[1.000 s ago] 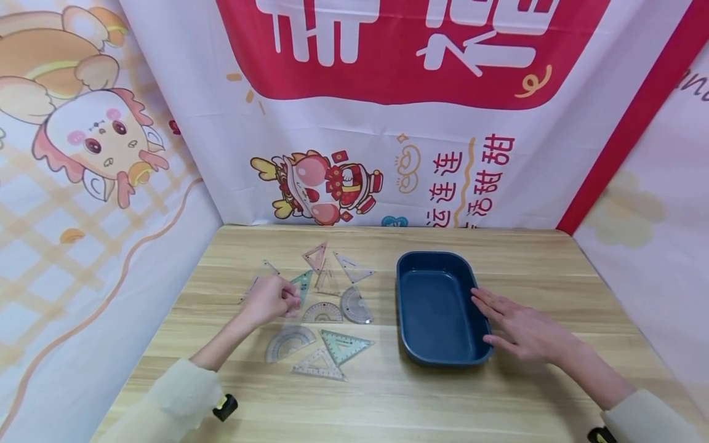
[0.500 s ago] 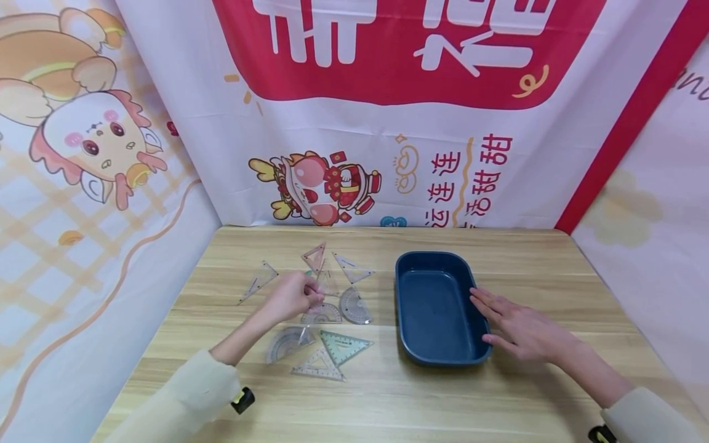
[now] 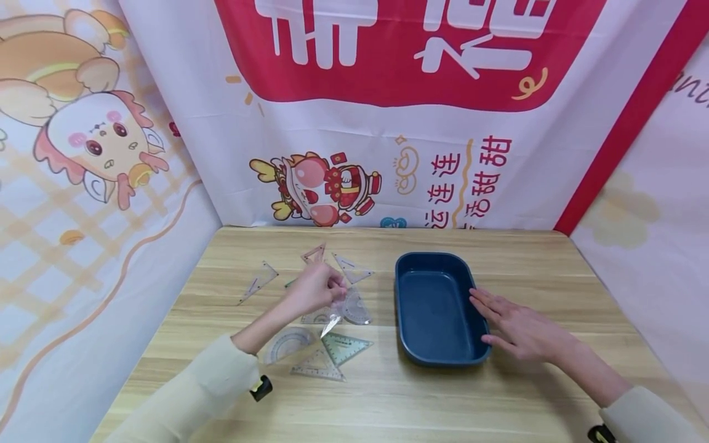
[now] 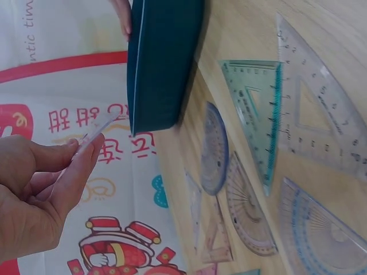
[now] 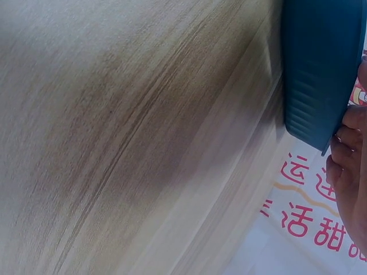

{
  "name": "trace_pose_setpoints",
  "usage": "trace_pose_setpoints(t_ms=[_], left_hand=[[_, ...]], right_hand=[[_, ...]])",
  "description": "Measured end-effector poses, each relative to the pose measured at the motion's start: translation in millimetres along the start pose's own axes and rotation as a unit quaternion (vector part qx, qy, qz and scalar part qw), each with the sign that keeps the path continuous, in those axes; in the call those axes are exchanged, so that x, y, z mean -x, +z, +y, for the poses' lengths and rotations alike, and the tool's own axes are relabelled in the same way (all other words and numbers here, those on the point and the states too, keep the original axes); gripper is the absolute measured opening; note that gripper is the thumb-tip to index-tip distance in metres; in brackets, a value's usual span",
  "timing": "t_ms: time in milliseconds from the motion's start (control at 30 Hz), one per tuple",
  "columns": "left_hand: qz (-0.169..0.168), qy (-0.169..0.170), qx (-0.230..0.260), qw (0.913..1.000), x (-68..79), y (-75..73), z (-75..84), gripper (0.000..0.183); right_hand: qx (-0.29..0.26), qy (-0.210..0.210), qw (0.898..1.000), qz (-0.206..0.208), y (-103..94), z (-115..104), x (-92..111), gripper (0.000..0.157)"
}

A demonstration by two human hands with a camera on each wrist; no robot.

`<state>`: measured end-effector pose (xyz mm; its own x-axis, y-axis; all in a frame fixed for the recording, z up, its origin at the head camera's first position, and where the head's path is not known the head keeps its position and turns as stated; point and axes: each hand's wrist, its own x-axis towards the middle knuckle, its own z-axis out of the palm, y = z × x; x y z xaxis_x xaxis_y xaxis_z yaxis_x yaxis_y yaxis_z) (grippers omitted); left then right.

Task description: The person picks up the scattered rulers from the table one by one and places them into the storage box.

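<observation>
Nearest on the pale wooden worktop (image 3: 388,400) lie a clear triangular set square (image 3: 319,365) and a green-tinted one (image 3: 344,346) beside a clear plastic protractor (image 3: 288,341). Above them the left hand (image 3: 314,288) pinches a small clear plastic ruler piece (image 3: 331,321), lifted off the worktop; a second ago this hand was further left among the pieces, so it has carried the piece a good way toward the dark blue rectangular plastic tray (image 3: 437,307), though not over it yet. The right hand (image 3: 517,329) has not moved: fingers straight, resting against the tray's right rim. The left wrist view shows the thumb-and-finger pinch edge-on, which the head view blurs; the right wrist view shows only fingertips on the tray's ribbed wall.
</observation>
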<state>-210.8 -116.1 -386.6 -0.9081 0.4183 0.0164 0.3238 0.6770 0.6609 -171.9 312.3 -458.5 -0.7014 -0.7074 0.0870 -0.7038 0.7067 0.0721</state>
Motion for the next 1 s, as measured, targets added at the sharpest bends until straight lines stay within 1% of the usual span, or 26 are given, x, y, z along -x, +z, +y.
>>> trace_pose_setpoints(t_ms=[133,233,300,400,533,733,867,1000], left_hand=[[-0.004,0.018,-0.01,0.9998,-4.0,3.2,8.7,0.006],[-0.001,0.031,-0.039,0.9988,-7.1,6.6,14.8,0.007],[-0.001,0.031,-0.054,0.998,-9.4,9.0,19.1,0.007],[-0.012,0.029,-0.068,0.9972,-13.6,11.8,25.9,0.008],[-0.045,0.023,-0.051,0.9974,-19.0,15.2,34.4,0.007],[-0.073,0.028,-0.022,0.9967,-27.0,21.8,46.8,0.005],[-0.086,0.042,-0.009,0.9953,-32.8,26.1,57.4,0.008],[-0.104,0.06,-0.015,0.9927,-38.4,29.9,69.3,0.01]], right_hand=[[0.002,-0.006,1.0,0.008,1.4,0.0,0.3,0.073],[0.003,-0.013,1.0,0.007,1.8,0.3,0.2,0.074],[0.003,-0.012,1.0,0.007,2.2,0.8,0.5,0.074],[-0.001,-0.004,1.0,0.004,2.5,1.3,0.8,0.073],[-0.003,0.003,1.0,-0.003,2.9,1.4,0.2,0.072],[-0.014,0.007,1.0,-0.023,-0.2,1.4,-1.7,0.071],[-0.014,0.012,0.999,-0.028,-3.0,1.8,-1.8,0.072],[-0.007,0.003,1.0,-0.018,-3.6,1.7,-1.2,0.071]])
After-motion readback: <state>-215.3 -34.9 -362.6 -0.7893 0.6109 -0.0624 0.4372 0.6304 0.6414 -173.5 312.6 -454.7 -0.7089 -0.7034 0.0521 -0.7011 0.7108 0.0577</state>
